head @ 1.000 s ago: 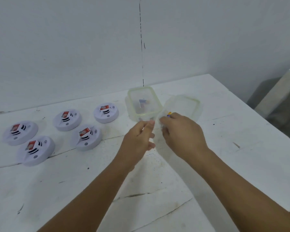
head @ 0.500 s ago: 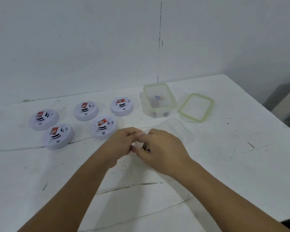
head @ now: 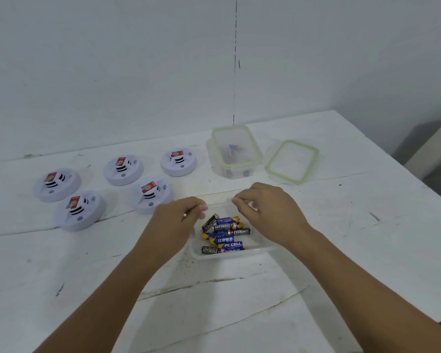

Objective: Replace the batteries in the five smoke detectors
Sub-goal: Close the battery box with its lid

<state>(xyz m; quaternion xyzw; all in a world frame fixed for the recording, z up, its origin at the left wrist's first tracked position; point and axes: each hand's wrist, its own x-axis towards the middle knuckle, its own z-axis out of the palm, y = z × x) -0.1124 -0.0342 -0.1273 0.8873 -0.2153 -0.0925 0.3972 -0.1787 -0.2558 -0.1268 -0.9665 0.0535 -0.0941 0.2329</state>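
My left hand (head: 175, 220) and right hand (head: 267, 207) hovered over the clear tray (head: 229, 254) of batteries (head: 224, 234), fingers loosely curled and holding nothing. The five smoke detectors (head: 150, 194) lay on the white table (head: 341, 238) to my left. Behind the tray stood a box (head: 236, 152) with its lid (head: 292, 161) beside it.

Five round white smoke detectors (head: 117, 188), each with a red-labelled battery showing on top, clustered at 10 o'clock; loose blue-and-black batteries (head: 224, 234) heaped in a clear shallow tray (head: 259, 250) at centre.
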